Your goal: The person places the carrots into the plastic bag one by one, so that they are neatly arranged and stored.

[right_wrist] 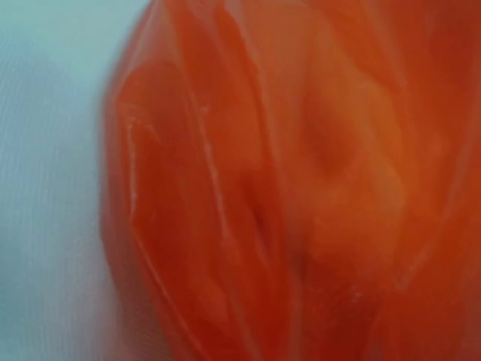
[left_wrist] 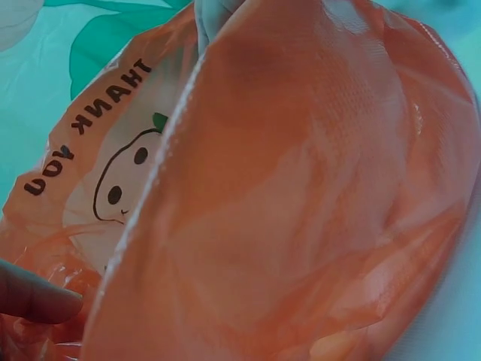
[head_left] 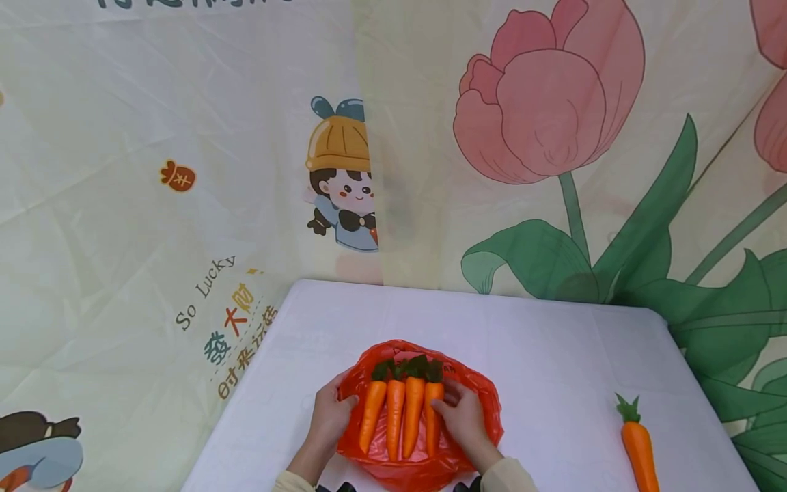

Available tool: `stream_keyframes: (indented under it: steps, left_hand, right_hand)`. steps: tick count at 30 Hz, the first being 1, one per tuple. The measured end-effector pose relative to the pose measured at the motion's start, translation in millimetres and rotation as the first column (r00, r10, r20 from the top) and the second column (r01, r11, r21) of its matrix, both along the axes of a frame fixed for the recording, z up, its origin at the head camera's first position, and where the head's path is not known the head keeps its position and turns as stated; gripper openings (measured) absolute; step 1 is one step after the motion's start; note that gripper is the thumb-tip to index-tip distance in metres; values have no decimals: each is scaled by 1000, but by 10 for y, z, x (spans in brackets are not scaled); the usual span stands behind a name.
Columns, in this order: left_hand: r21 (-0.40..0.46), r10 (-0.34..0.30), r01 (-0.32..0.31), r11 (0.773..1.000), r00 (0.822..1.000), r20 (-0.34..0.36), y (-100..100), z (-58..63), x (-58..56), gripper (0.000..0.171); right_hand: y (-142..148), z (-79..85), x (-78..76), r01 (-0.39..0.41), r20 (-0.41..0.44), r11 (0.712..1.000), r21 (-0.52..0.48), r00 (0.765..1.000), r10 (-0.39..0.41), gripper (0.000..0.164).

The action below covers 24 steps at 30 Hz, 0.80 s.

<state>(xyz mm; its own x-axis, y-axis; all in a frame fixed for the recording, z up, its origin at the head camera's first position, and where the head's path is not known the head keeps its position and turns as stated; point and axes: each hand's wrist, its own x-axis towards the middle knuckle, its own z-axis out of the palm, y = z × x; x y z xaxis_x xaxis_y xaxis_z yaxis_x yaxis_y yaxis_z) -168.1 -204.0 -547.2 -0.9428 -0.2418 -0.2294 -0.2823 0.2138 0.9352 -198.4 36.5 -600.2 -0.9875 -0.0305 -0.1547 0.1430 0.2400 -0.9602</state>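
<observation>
Several orange carrots with dark green tops lie side by side in an open red plastic bag (head_left: 363, 461). My left hand (head_left: 332, 413) holds the bag's left rim, thumb on the inner side. Printed on the bag (left_wrist: 263, 188) in the left wrist view are "THANK YOU" and a cartoon face; the thumb (left_wrist: 41, 297) shows at the left edge. Inside the bag's right part, my right hand (head_left: 462, 417) pinches the rightmost carrot (head_left: 433, 427), its thumb on the carrot. Red plastic (right_wrist: 285, 188) fills most of the right wrist view and hides that hand there.
A single carrot (head_left: 641, 451) with a green top lies on the white table (head_left: 553, 383) to the right, apart from the bag. Behind the table hangs a printed cloth (head_left: 418, 171) with a large pink tulip and cartoon figures.
</observation>
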Motion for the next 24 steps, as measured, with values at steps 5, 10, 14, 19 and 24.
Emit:
stream_keyframes:
  steps: [5, 10, 14, 19, 24]
  left_hand:
    - [9, -7, 7, 1000, 1000, -1, -6, -8, 0, 50]
    - [7, -12, 12, 1000, 1000, -7, -13, -14, -4, 49]
    - [1, -10, 10, 1000, 1000, -8, -9, -17, -9, 49]
    - [-3, -19, 19, 1000, 1000, -16, -7, -20, -11, 49]
    - [3, -21, 21, 1000, 999, -27, -20, -38, -28, 49]
  right_hand:
    - [0, -11, 5, -15, -8, 1000, 19, 1000, 15, 54]
    - [-18, 48, 6, -9, 12, 995, 101, 1000, 8, 59]
    - [-17, 144, 43, -3, -31, 983, 186, 999, 9, 61]
    - [25, 296, 136, -26, -103, 957, 290, 993, 58, 67]
    - [132, 459, 278, -43, -201, 929, 368, 972, 125, 76]
